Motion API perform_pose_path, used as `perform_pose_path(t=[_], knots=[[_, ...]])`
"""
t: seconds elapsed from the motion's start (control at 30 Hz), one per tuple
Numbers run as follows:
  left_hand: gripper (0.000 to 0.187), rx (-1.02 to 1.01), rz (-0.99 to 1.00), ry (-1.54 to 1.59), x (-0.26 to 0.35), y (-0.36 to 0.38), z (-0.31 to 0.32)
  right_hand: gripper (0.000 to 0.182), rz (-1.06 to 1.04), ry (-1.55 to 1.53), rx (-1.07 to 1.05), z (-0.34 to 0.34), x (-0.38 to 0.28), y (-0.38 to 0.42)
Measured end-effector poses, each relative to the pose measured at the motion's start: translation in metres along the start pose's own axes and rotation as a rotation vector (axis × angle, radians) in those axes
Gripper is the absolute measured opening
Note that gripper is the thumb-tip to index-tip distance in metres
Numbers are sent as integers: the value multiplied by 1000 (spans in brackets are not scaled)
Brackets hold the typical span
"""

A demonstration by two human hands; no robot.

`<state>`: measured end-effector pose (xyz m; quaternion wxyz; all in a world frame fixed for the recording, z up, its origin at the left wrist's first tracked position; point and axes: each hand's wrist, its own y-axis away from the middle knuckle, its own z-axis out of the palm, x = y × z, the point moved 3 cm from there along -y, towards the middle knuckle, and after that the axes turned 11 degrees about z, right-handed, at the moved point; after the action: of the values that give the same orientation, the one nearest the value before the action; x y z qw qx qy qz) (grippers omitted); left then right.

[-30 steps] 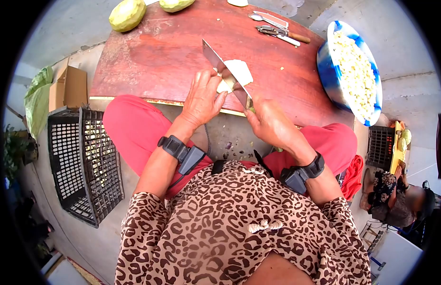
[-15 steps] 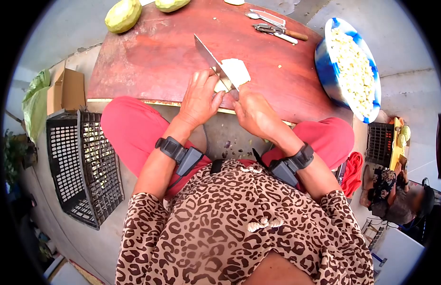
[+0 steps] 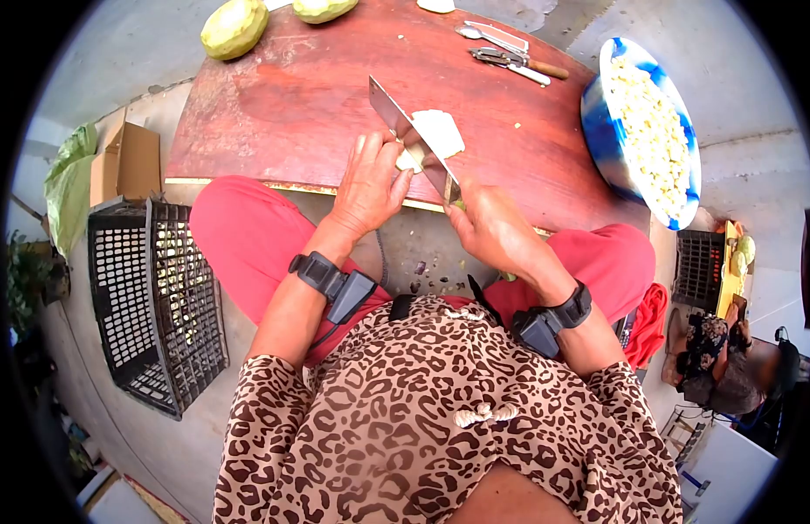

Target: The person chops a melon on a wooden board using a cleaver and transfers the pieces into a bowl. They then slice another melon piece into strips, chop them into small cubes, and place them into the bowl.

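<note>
In my right hand (image 3: 492,225) is the handle of a broad-bladed cleaver (image 3: 413,138), its blade slanting up and left over the near edge of the red table (image 3: 282,113). My left hand (image 3: 366,185) has its fingers closed on a small pale piece of peeled fruit or vegetable (image 3: 408,162), just left of the blade. A larger white chunk (image 3: 440,133) lies on the tabletop on the blade's other side. Part of the left fingertips is hidden behind the held piece and the blade.
A blue-and-white basin (image 3: 601,140) full of diced pale pieces stands at the right. Peeled green fruits (image 3: 234,30) lie at the far edge, with a spoon (image 3: 471,33) and a peeler (image 3: 501,58) further right. Black crates (image 3: 186,306) stand left; another person (image 3: 719,358) sits right.
My right hand has drawn the cleaver toward me and slightly right. The left hand stays at the pale piece. The whole view has shifted a little.
</note>
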<state>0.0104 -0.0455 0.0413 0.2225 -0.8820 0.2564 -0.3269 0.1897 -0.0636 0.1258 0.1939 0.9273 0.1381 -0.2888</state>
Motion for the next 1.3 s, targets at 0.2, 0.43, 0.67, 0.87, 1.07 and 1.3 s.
perform_pose_path(t=[0.2, 0.43, 0.67, 0.87, 1.07, 1.3], knots=[[36, 37, 40, -2, 5, -3, -5, 18, 0, 48, 8, 7, -1, 0], [38, -7, 23, -19, 4, -2, -4, 18, 18, 55, 41, 24, 3, -18], [39, 10, -12, 37, 0, 6, -4, 21, -53, -111, 101, 26, 16, -15], [37, 43, -39, 52, 0, 5, -5, 24, -16, -58, 62, 13, 2, -2], [33, 27, -2, 1, 0, 5, -5, 24, -18, 22, -19, 10, -4, 0], [34, 42, 3, 29, 1, 4, -5, 22, -32, -12, 52, 25, 0, -11]])
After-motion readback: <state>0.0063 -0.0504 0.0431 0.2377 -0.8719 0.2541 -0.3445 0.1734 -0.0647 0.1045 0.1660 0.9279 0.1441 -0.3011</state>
